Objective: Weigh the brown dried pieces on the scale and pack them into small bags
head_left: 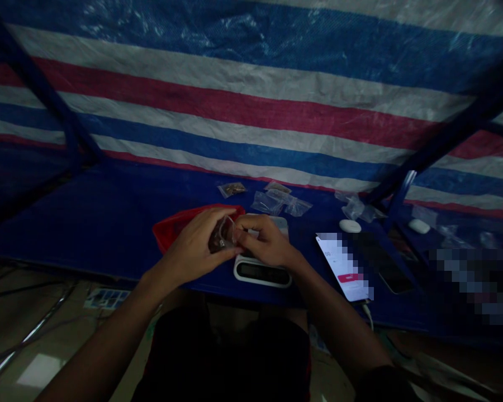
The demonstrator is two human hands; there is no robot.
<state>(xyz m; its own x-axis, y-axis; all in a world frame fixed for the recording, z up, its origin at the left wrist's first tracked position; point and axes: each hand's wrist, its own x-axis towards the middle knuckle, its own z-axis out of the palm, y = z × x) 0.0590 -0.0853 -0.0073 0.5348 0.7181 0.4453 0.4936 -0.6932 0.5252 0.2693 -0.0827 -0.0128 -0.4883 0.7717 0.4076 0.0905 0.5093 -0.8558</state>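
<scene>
Between my two hands is a small clear plastic bag [223, 233], its upper edge bent open. My left hand [193, 245] curls round it from the left, thumb below and fingers above. Fingers of my right hand [262, 237] pinch the bag's right edge. What lies inside is too dark to make out. Under my right hand stands a white digital scale [240, 273] with a dark display. A red bag [167, 228] lies behind my left hand and is partly covered by it.
Behind the scale lie filled small bags [233, 189] and clear plastic bags [268, 202] on the blue table [121, 218]. To the right are a lit phone [339, 262], a dark phone [396, 279] and a white earbud case [350, 225]. A striped tarp [243, 100] hangs behind.
</scene>
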